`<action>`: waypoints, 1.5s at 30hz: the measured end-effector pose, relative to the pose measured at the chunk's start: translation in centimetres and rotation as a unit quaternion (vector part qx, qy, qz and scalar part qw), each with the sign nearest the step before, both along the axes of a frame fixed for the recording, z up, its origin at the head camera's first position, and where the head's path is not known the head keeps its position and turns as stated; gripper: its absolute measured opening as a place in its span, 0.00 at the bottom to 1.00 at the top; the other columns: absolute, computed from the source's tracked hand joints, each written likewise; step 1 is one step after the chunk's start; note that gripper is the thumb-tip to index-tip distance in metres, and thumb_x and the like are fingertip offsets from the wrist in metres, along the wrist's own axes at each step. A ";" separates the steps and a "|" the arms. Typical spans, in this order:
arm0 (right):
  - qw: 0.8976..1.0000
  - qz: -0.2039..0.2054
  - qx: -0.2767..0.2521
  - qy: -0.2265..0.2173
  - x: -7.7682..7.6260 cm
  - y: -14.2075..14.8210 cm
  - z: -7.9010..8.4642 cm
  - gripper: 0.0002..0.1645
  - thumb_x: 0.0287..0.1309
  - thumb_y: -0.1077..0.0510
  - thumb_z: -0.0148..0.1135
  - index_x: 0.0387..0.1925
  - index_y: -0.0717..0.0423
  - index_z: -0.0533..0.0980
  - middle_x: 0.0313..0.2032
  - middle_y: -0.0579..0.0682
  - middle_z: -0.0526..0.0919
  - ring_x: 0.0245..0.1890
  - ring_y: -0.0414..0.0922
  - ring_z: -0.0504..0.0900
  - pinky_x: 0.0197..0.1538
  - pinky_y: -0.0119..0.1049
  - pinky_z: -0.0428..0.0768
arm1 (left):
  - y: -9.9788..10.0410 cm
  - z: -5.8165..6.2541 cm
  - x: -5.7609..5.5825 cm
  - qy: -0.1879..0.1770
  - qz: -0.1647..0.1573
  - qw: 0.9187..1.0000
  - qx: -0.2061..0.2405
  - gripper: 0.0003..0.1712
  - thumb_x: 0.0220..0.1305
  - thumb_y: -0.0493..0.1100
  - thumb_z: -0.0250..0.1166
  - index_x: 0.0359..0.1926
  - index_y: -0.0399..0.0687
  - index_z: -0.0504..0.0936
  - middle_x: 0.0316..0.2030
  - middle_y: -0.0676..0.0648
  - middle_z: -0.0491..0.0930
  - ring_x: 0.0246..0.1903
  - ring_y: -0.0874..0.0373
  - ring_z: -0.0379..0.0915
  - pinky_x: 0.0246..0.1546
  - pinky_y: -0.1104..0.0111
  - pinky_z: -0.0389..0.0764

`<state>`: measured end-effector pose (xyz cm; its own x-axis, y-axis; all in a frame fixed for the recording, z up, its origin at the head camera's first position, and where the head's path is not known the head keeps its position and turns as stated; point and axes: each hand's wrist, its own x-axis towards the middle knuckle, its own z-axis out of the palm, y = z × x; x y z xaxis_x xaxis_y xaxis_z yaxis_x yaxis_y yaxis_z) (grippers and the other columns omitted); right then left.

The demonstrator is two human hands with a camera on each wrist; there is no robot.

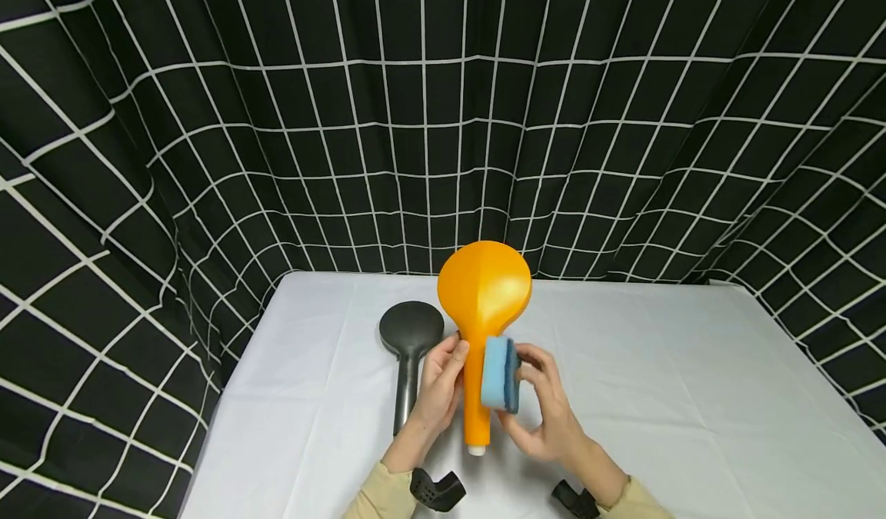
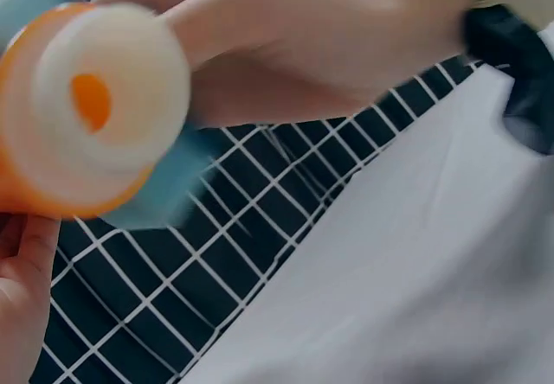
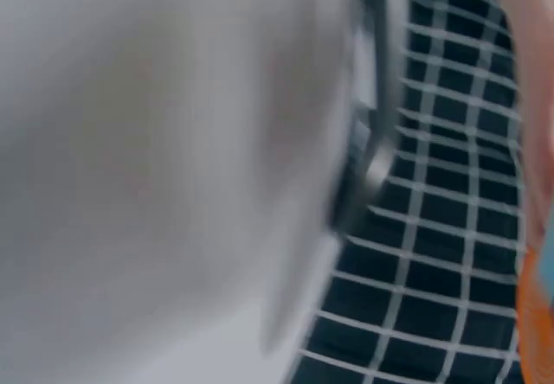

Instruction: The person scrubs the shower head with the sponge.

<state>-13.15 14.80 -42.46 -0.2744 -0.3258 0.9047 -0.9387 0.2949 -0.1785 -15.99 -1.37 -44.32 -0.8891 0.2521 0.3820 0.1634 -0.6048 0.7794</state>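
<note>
Over white cloth point(image 1: 318, 427), I see the left hand point(image 1: 438, 388) pinching an orange round-headed plastic shower head point(image 1: 477, 323), the right hand point(image 1: 551, 415) gripping a blue block-shaped sponge point(image 1: 495, 373) at its handle point(image 1: 477, 423). Likely wiping; next wants steady strokes.

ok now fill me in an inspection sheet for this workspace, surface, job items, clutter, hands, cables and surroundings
Surface: white cloth, faintly creased.
Job's things: orange shower head, held head end away from the person; blue sponge at the right side of its handle, paler face toward it.
Clutter: dark shower head lying on the cloth, left of the orange one, its handle partly hidden.
Hands: left hand grips the orange handle; right hand holds the sponge. Each wrist has a black band.
Cables: nothing seen.
Surroundings: black curtain with white grid lines behind and at both sides.
</note>
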 end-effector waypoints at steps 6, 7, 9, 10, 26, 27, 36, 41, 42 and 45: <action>0.990 0.083 0.079 0.081 0.0 0.6 -2.1 0.16 0.54 0.55 0.55 0.33 0.66 0.65 0.46 0.76 0.65 0.50 0.59 0.68 0.56 0.38 0.70 | -0.8 0.3 -0.4 0.018 0.012 1.000 0.001 0.17 0.73 0.35 0.42 0.55 0.25 0.66 0.44 0.47 0.75 0.42 0.60 0.71 0.46 0.72 0.74; 0.991 0.072 0.074 0.084 -0.3 0.6 -2.1 0.16 0.55 0.55 0.55 0.33 0.66 0.65 0.46 0.76 0.65 0.50 0.60 0.68 0.56 0.38 0.69 | -0.8 0.4 -0.4 0.018 0.012 1.000 -0.003 0.17 0.73 0.35 0.42 0.54 0.26 0.66 0.43 0.47 0.75 0.41 0.60 0.71 0.45 0.72 0.74; 0.996 0.032 0.050 0.073 -1.1 0.5 -1.9 0.19 0.56 0.54 0.55 0.35 0.68 0.65 0.47 0.77 0.64 0.50 0.59 0.67 0.57 0.38 0.67 | -0.8 0.3 -0.3 0.020 0.010 1.000 -0.013 0.15 0.73 0.35 0.42 0.52 0.27 0.68 0.40 0.48 0.76 0.38 0.61 0.72 0.42 0.73 0.75; 0.997 0.008 0.035 0.064 -1.4 0.5 -1.7 0.20 0.57 0.53 0.55 0.35 0.69 0.65 0.47 0.77 0.64 0.50 0.60 0.67 0.57 0.38 0.66 | -0.7 0.3 -0.3 0.022 0.009 1.000 -0.017 0.14 0.73 0.34 0.42 0.51 0.29 0.69 0.39 0.49 0.76 0.38 0.61 0.72 0.41 0.73 0.75; 0.986 0.019 0.162 -0.023 2.7 1.6 -3.2 0.17 0.56 0.50 0.53 0.38 0.60 0.71 0.51 0.67 0.67 0.50 0.53 0.69 0.56 0.35 0.69 | -0.8 -0.2 -1.0 -0.043 0.053 0.997 -0.041 0.18 0.69 0.33 0.49 0.52 0.19 0.68 0.34 0.50 0.79 0.30 0.63 0.72 0.32 0.76 0.75; 0.982 0.017 0.186 -0.030 3.2 1.9 -3.2 0.16 0.55 0.49 0.53 0.39 0.57 0.71 0.52 0.65 0.67 0.51 0.52 0.69 0.56 0.34 0.70 | -0.8 -0.4 -1.1 -0.048 0.059 0.996 -0.048 0.18 0.69 0.33 0.50 0.52 0.18 0.67 0.34 0.50 0.80 0.30 0.63 0.73 0.33 0.76 0.76; 0.971 -0.159 0.079 -0.159 2.4 4.2 -2.2 0.28 0.46 0.49 0.68 0.43 0.62 0.68 0.46 0.57 0.72 0.41 0.48 0.73 0.40 0.32 0.76 | 0.3 -2.5 -2.2 -0.083 0.070 0.986 -0.124 0.19 0.67 0.35 0.55 0.52 0.21 0.70 0.38 0.39 0.80 0.30 0.64 0.76 0.30 0.75 0.76; 0.878 -0.333 0.095 -0.331 1.2 4.4 -2.2 0.30 0.44 0.49 0.71 0.38 0.62 0.64 0.30 0.56 0.69 0.27 0.48 0.70 0.29 0.40 0.74 | 1.2 -3.7 -2.6 -0.121 0.071 0.979 -0.148 0.20 0.67 0.36 0.55 0.51 0.20 0.70 0.36 0.38 0.80 0.27 0.65 0.74 0.26 0.76 0.74; 0.859 -0.348 0.112 -0.359 1.1 4.4 -2.3 0.31 0.45 0.47 0.71 0.37 0.62 0.64 0.28 0.57 0.68 0.26 0.49 0.69 0.29 0.41 0.73 | 1.4 -3.9 -2.7 -0.128 0.071 0.978 -0.147 0.20 0.67 0.36 0.55 0.51 0.20 0.70 0.35 0.41 0.80 0.26 0.65 0.73 0.26 0.77 0.73; 0.819 -0.377 0.159 -0.403 0.9 4.2 -2.9 0.34 0.46 0.44 0.69 0.38 0.68 0.65 0.26 0.60 0.67 0.24 0.50 0.69 0.27 0.43 0.74 | 2.0 -4.4 -2.9 -0.137 0.066 0.977 -0.149 0.19 0.67 0.36 0.54 0.48 0.18 0.70 0.29 0.48 0.79 0.24 0.66 0.71 0.23 0.78 0.72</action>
<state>-12.20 19.04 -45.38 -0.9721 0.0276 0.2329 -0.0833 0.8877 -0.4528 -18.87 0.59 -48.75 -0.9801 0.1918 0.0520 -0.0150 -0.3324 0.9430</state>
